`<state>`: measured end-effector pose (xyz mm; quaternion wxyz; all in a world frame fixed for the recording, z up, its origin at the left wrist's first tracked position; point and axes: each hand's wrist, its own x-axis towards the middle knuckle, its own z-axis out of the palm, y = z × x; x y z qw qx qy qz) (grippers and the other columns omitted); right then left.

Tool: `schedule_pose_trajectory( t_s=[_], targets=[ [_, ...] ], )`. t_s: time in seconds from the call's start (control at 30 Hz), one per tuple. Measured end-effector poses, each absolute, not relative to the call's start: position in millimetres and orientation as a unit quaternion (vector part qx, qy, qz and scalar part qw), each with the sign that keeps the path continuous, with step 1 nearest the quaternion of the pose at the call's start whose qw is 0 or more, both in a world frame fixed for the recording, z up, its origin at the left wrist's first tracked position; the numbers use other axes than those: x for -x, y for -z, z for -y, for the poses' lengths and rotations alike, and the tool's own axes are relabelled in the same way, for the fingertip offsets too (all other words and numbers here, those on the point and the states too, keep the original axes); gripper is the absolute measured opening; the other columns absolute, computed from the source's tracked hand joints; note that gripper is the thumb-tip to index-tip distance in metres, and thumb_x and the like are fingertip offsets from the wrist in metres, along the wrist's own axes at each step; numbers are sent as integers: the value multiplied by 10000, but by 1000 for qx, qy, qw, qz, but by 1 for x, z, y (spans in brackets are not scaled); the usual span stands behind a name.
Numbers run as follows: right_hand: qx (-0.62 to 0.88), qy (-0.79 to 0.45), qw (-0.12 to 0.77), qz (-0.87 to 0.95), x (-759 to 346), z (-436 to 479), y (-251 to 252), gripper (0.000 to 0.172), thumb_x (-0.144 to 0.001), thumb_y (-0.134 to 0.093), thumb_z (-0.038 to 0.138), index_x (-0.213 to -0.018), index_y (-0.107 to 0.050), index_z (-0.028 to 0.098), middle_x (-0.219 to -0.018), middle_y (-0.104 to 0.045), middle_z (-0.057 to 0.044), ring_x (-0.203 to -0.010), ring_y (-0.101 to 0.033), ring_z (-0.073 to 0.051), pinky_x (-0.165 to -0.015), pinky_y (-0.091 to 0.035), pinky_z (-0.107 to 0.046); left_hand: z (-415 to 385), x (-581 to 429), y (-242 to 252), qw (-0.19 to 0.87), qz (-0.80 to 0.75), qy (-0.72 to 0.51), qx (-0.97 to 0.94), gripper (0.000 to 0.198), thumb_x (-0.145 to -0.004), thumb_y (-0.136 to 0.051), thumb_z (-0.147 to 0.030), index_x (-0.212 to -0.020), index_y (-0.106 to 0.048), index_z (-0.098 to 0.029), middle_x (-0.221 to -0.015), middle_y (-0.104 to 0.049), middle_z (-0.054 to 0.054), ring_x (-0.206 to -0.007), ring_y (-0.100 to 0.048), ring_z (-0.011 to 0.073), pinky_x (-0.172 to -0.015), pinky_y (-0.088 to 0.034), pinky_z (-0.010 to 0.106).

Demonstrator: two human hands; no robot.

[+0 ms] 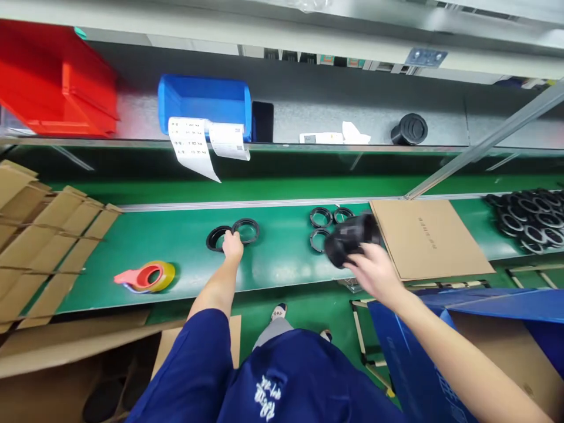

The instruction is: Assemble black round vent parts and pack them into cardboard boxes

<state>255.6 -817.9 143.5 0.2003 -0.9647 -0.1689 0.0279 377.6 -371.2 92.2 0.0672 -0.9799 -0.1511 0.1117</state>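
Note:
On the green bench, my left hand (232,244) has its fingers closed at the spot where two black rings meet. One is a deeper black ring (212,239) on the left; the other is a flatter black ring (252,222) on the right. Which of them it grips is partly hidden by the fingers. My right hand (374,267) holds a black, hollow-looking cylindrical part (352,236), tilted above the bench and blurred by motion. Just left of and behind that part lie several black rings (321,217).
A cardboard sheet (432,238) and a pile of black rings (531,214) lie to the right. At left are a tape dispenser (150,276) and stacked cardboard dividers (53,252). The shelf holds a blue bin (205,100), a red bin (88,88) and a black cylinder (409,129).

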Motion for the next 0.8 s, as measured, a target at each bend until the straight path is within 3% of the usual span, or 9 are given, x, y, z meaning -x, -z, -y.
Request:
schedule_pose_trajectory(
  t_s=[0.17, 0.3, 0.43, 0.53, 0.63, 0.73, 0.8],
  targets=[
    [933, -108, 168, 300, -359, 656, -102, 295, -1033, -489, 288, -1074, -723, 114, -1249, -598, -181, -1162, -526, -280, -923, -446, -399, 348, -381, -68, 64, 128, -110, 984, 434, -881, -394, -99, -1215, -671, -85, -1412, -490, 251, -1219, -537, 346, -945, -483, 401],
    [939, -140, 157, 274, -404, 586, -64, 373, -1058, -458, 335, -1159, -704, 73, -1325, -563, -188, -1198, -476, -270, -971, -406, -392, 330, -377, -62, 80, 101, -95, 987, 386, -850, -469, -129, -1161, -697, -98, -1618, -301, 236, -1446, -353, 386, -1154, -344, 525],
    [958, -133, 171, 188, -405, 582, -54, 535, -1095, -258, 369, -1177, -694, 70, -1358, -538, -196, -1186, -454, -288, -966, -392, -418, 320, -367, -63, 83, 47, -78, 992, 330, -872, -455, -154, -1063, -719, -108, -1684, -215, 196, -1577, -99, 359, -1250, -125, 609],
    [962, -142, 168, 161, -389, 594, -50, 500, -1074, -234, 249, -1178, -684, 57, -1343, -549, -212, -1160, -467, -298, -943, -404, -432, 322, -361, -65, 76, 16, -83, 993, 309, -870, -456, -166, -1024, -718, -109, -1673, -248, 210, -1582, -111, 343, -1259, -63, 623],
    [948, -197, 156, 196, -362, 601, -45, 441, -1004, -283, 93, -1152, -695, 36, -1324, -584, -221, -1139, -503, -300, -910, -434, -431, 337, -354, -69, 66, 10, -71, 995, 297, -849, -477, -184, -1034, -694, -99, -1646, -278, 255, -1558, -180, 382, -1236, -116, 660],
    [937, -237, 169, 196, -339, 601, -44, 339, -970, -414, 96, -1084, -734, 88, -1327, -624, -162, -1141, -545, -257, -932, -452, -371, 360, -340, -78, 16, 20, -25, 999, 374, -810, -503, -208, -1158, -612, -127, -1639, -236, 280, -1536, -189, 445, -1173, -158, 750],
    [939, -216, 174, 205, -337, 607, -47, 303, -976, -462, 141, -1071, -750, 139, -1386, -605, -126, -1194, -549, -245, -1005, -432, -358, 372, -332, -84, -36, 16, -13, 999, 652, -740, -530, -209, -1384, -432, -217, -1698, 5, 221, -1553, -15, 493, -1100, -74, 853]
  ],
)
